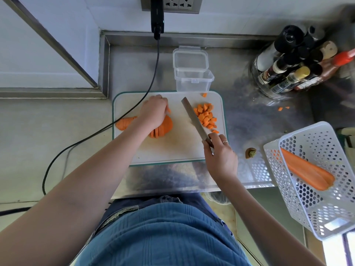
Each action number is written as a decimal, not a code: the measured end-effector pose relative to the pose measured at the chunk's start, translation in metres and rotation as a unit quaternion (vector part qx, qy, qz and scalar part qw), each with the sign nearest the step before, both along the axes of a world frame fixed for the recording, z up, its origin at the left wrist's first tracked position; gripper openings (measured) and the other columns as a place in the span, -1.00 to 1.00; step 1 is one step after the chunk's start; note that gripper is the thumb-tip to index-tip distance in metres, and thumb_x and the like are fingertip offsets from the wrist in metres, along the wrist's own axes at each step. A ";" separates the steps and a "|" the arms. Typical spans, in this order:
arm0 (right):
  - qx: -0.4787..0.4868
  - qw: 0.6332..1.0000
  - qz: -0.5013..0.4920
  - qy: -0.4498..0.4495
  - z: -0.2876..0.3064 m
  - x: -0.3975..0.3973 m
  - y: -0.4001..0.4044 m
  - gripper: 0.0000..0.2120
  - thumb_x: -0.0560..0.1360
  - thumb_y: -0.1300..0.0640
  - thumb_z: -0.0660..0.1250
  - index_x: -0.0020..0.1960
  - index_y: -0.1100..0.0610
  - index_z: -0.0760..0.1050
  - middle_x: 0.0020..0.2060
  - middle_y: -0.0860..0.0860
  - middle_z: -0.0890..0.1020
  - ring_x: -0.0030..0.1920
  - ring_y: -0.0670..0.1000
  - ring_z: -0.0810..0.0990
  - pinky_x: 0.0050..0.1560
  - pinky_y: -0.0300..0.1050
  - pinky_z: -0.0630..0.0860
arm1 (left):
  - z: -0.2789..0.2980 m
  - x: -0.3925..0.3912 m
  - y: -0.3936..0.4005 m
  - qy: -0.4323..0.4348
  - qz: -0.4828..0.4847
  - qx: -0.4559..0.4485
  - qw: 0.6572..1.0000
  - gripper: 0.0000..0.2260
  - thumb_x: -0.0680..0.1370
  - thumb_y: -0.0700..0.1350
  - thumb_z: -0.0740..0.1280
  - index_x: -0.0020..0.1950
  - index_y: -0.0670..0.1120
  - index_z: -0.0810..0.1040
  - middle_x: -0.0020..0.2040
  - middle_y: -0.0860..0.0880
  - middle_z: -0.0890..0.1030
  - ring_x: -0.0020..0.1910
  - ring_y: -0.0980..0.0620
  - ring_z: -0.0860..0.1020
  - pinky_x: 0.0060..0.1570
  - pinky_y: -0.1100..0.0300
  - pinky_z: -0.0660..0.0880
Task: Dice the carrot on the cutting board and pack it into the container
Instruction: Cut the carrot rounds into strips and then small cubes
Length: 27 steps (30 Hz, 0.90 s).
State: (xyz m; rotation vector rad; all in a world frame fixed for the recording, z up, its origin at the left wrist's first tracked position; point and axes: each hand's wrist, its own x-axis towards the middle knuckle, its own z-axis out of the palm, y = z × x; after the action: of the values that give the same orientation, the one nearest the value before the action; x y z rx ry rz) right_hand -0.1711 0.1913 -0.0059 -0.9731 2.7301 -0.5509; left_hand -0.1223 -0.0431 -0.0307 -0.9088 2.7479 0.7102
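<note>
While the left hand [153, 110] lies curled over the sliced half carrot [163, 127] on the white cutting board [172, 150], its fingers bent down onto the slices, the right hand [219, 154] is closed around the handle of a kitchen knife [194, 119]. The blade runs diagonally up and to the left across the board, between the sliced carrot and a heap of carrot dice [206, 117] on the board's right side. One loose cube [204, 95] sits at the board's far edge, just beside the clear plastic container [194, 81], which stands open with its hinged lid [190, 57] tipped back; nothing orange shows inside it. The board rests on a stainless steel counter [249, 116]. To the right, a carrot top [250, 153] and a few orange scraps [283, 108] lie on the steel, and a white perforated basket [317, 189] holds another carrot half [307, 169]. Sauce bottles [292, 64] crowd the far right corner. A black cable [107, 127] trails from a wall socket [171, 4] across the board's left corner.
</note>
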 end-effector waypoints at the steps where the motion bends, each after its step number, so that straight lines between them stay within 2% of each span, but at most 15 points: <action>1: 0.000 1.000 -0.002 -0.002 0.000 0.000 0.000 -0.89 0.57 0.11 0.26 0.01 0.15 0.47 -0.10 0.06 0.55 -0.36 0.20 0.50 -0.45 -0.06 0.45 | 0.000 0.001 -0.005 0.009 0.020 -0.006 1.000 -0.87 0.55 -0.19 0.27 0.05 -0.19 0.55 0.04 -0.15 0.52 0.10 -0.16 0.45 0.03 0.03 0.36; 4: 0.008 1.000 -0.004 -0.013 -0.001 -0.001 -0.002 -0.88 0.58 0.10 0.24 0.03 0.15 0.45 -0.09 0.05 0.55 -0.33 0.19 0.51 -0.42 -0.02 0.48 | -0.001 0.013 -0.015 0.056 0.062 -0.002 0.997 -0.84 0.54 -0.26 0.25 0.05 -0.21 0.59 0.03 -0.15 0.56 0.10 -0.16 0.48 0.04 0.02 0.43; 8: 0.012 1.000 -0.004 -0.027 -0.003 0.002 -0.005 -0.89 0.58 0.10 0.23 0.00 0.15 0.44 -0.11 0.05 0.54 -0.27 0.15 0.51 -0.40 -0.02 0.49 | 0.002 0.042 -0.004 0.138 0.000 -0.026 0.990 -0.73 0.51 -0.27 0.26 0.20 -0.19 0.56 0.17 -0.13 0.55 0.20 -0.13 0.45 0.19 0.00 0.42; 10: 0.011 0.999 -0.002 -0.031 -0.004 0.004 -0.005 -0.89 0.58 0.11 0.24 0.00 0.15 0.44 -0.12 0.06 0.54 -0.25 0.14 0.50 -0.41 -0.03 0.48 | 0.003 0.055 0.005 0.121 -0.054 -0.010 0.991 -0.65 0.49 -0.12 0.36 0.27 -0.14 0.52 0.26 -0.09 0.51 0.27 -0.12 0.42 0.27 -0.01 0.36; 12: 0.015 0.999 0.001 -0.038 -0.004 0.004 -0.004 -0.90 0.58 0.12 0.23 0.00 0.16 0.43 -0.14 0.06 0.52 -0.26 0.14 0.49 -0.41 -0.05 0.45 | 0.003 0.063 0.010 0.068 -0.108 0.011 0.992 -0.45 0.44 0.05 0.42 0.39 -0.05 0.41 0.39 -0.04 0.40 0.36 -0.08 0.34 0.36 -0.02 0.27; 14: 0.021 0.999 0.004 -0.043 -0.004 0.004 -0.004 -0.89 0.58 0.11 0.22 0.00 0.16 0.43 -0.15 0.06 0.51 -0.25 0.14 0.48 -0.41 -0.07 0.43 | 0.003 0.061 0.013 0.041 -0.153 0.012 0.987 -0.35 0.43 0.11 0.42 0.46 0.03 0.29 0.47 0.01 0.28 0.42 -0.06 0.26 0.40 -0.04 0.20; 16: 0.027 0.999 0.005 -0.045 -0.004 0.004 -0.004 -0.89 0.58 0.11 0.22 0.01 0.15 0.42 -0.14 0.05 0.51 -0.25 0.13 0.48 -0.40 -0.06 0.44 | 0.003 0.052 0.015 0.005 -0.195 -0.018 0.981 -0.37 0.47 0.10 0.38 0.48 0.03 0.25 0.50 0.03 0.22 0.45 -0.03 0.19 0.40 -0.03 0.14; 18: 0.027 0.999 0.003 -0.048 -0.004 0.005 -0.003 -0.89 0.58 0.11 0.22 0.01 0.15 0.42 -0.14 0.05 0.51 -0.24 0.13 0.48 -0.40 -0.06 0.45 | 0.000 0.046 0.018 -0.008 -0.218 -0.046 0.975 -0.48 0.50 0.03 0.36 0.43 -0.04 0.35 0.47 0.01 0.29 0.45 -0.02 0.20 0.36 -0.02 0.16; 21: 0.027 0.998 -0.003 -0.054 -0.004 0.006 -0.003 -0.89 0.58 0.10 0.22 0.01 0.15 0.42 -0.14 0.05 0.50 -0.27 0.12 0.48 -0.39 -0.05 0.46 | -0.004 0.048 0.022 0.055 -0.199 -0.029 0.978 -0.60 0.45 -0.13 0.43 0.25 -0.18 0.50 0.29 -0.14 0.48 0.33 -0.14 0.36 0.25 -0.08 0.36; 24: 0.032 0.997 -0.010 -0.062 -0.003 0.008 -0.002 -0.88 0.59 0.08 0.20 0.01 0.13 0.41 -0.14 0.03 0.49 -0.31 0.11 0.47 -0.38 -0.05 0.46 | -0.003 0.053 0.027 0.091 -0.180 -0.023 0.979 -0.65 0.40 -0.20 0.46 0.14 -0.22 0.50 0.16 -0.19 0.50 0.19 -0.20 0.45 -0.01 -0.03 0.50; 27: 0.035 0.997 -0.009 -0.067 -0.001 0.010 -0.002 -0.88 0.59 0.09 0.20 0.00 0.14 0.40 -0.15 0.03 0.48 -0.32 0.12 0.47 -0.38 -0.04 0.47 | -0.005 0.058 0.025 0.103 -0.162 -0.021 0.981 -0.67 0.38 -0.17 0.46 0.07 -0.21 0.47 0.10 -0.16 0.50 0.05 -0.17 0.50 -0.22 0.07 0.48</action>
State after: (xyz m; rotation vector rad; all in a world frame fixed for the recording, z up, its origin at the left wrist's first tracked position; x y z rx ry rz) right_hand -0.1607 0.1897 -0.0074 -0.8631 2.6239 -0.5006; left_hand -0.0642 -0.0177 -0.0352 -0.3925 2.9980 0.7206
